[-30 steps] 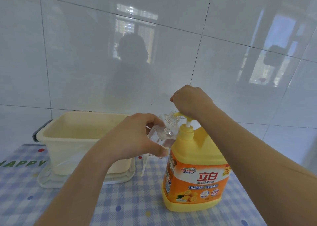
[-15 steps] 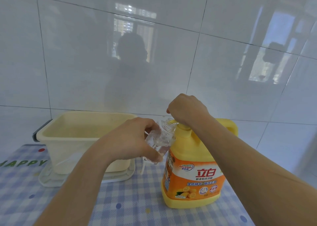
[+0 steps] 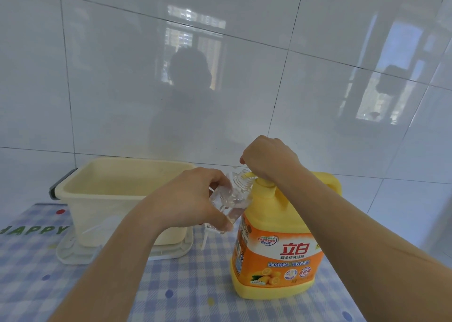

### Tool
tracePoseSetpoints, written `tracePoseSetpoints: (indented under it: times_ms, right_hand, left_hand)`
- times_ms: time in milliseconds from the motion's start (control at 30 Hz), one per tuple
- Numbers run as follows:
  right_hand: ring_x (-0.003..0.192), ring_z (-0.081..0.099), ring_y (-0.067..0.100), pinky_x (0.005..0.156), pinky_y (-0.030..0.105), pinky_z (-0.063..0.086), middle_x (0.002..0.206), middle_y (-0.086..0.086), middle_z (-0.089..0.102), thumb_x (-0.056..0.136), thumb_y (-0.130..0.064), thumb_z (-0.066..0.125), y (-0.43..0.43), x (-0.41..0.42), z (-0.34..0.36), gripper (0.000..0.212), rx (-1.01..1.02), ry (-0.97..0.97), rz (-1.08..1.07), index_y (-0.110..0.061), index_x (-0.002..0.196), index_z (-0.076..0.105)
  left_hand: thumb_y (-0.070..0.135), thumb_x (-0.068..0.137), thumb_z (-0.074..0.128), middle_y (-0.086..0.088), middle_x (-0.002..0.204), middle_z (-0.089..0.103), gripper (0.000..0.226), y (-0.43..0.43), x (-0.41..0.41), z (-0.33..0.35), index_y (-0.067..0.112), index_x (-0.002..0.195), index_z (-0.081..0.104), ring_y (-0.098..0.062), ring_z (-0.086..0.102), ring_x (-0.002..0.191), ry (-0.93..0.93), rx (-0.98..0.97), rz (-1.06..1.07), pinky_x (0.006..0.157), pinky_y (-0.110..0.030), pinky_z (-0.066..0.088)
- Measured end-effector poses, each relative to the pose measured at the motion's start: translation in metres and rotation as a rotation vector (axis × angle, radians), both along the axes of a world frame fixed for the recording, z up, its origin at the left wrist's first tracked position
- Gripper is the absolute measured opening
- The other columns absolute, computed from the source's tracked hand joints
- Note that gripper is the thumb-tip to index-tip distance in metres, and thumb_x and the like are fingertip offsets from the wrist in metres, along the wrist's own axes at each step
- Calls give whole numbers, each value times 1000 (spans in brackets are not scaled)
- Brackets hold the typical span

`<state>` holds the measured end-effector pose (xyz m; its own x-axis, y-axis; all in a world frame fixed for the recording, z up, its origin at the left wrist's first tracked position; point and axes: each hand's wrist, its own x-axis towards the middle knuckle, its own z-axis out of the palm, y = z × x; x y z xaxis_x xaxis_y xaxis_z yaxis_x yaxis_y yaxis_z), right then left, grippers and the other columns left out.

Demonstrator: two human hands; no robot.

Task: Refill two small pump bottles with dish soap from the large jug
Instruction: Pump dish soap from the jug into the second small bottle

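Observation:
A large yellow dish soap jug with an orange label stands on the checked cloth, right of centre. My right hand sits on top of its pump head, fingers curled over it, with the yellow nozzle sticking out to the left. My left hand grips a small clear bottle, capless and tilted, with its threaded mouth right at the nozzle tip. A white pump tube shows below that bottle, against the cloth. No second small bottle can be clearly made out.
A cream plastic tub stands on a clear tray at the left, close behind my left forearm. The blue checked tablecloth covers the table. A glossy white tiled wall rises right behind everything.
The jug's pump head, raised a second ago, has gone down under my right hand and stays low. My left hand keeps the clear bottle at the nozzle.

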<state>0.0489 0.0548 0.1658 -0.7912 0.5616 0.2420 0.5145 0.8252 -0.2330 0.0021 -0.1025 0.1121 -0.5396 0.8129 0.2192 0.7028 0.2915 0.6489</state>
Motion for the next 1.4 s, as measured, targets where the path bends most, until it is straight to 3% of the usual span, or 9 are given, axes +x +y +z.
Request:
tracePoseSetpoints:
  times_ms: [200, 400, 500, 800, 933, 1100, 1267, 1400]
  right_hand:
    - [77, 48, 18, 55, 26, 32, 116, -1, 61, 82, -10, 33, 1, 3, 10, 45, 38, -7, 14, -22, 111, 67]
    - [85, 62, 23, 70, 32, 47, 99, 2, 67, 78, -9, 37, -6, 11, 32, 42, 60, 151, -13, -17, 104, 69]
    - [89, 64, 22, 75, 34, 50, 99, 1, 70, 76, -9, 37, -6, 10, 36, 43, 6, 170, -27, -16, 103, 69]
    - [89, 64, 23, 81, 37, 54, 98, 3, 70, 77, -9, 37, -10, 6, 25, 41, -51, 174, -10, -15, 102, 69]
    - [86, 61, 24, 71, 32, 48, 103, 3, 67, 82, -10, 40, -11, 7, 17, 37, -34, 137, -17, -15, 104, 69]
    - [81, 55, 24, 66, 30, 42, 103, 4, 65, 86, -13, 44, -10, 6, 3, 30, -47, 96, -19, -16, 104, 68]
    - [73, 51, 24, 56, 28, 35, 84, 3, 58, 83, -10, 46, -10, 4, 2, 14, -58, 101, -28, -12, 77, 59]
    - [57, 41, 18, 50, 27, 30, 69, 2, 49, 81, -7, 46, -9, 4, 1, 20, -60, 105, -32, -12, 62, 45]
  left_hand:
    - [32, 55, 89, 20, 97, 65, 45, 0, -1, 0, 39, 89, 61, -1, 65, 87, -56, 48, -2, 82, -32, 58]
    - [31, 55, 89, 19, 100, 68, 49, -1, 2, 2, 36, 98, 66, -2, 67, 88, -106, 99, 1, 81, -37, 60]
    - [30, 55, 90, 18, 103, 67, 53, -2, 1, 2, 37, 102, 66, -5, 68, 89, -139, 119, 1, 73, -41, 62]
    - [32, 56, 90, 19, 106, 66, 55, -3, -1, 2, 37, 105, 65, -5, 67, 93, -121, 121, -4, 73, -39, 62]
    - [31, 57, 89, 19, 97, 67, 47, -1, 2, 3, 36, 97, 64, -1, 66, 87, -46, 77, 3, 81, -33, 58]
    - [33, 58, 88, 21, 97, 61, 51, 0, 2, 1, 35, 100, 59, -1, 62, 88, 33, -18, 5, 75, -21, 51]
    - [32, 59, 88, 23, 90, 55, 48, 0, 2, 1, 40, 91, 53, 1, 58, 81, 38, -30, -1, 68, -18, 44]
    - [33, 57, 89, 18, 99, 61, 51, 1, 1, 0, 38, 96, 56, -5, 63, 89, 21, -32, 4, 78, -25, 53]
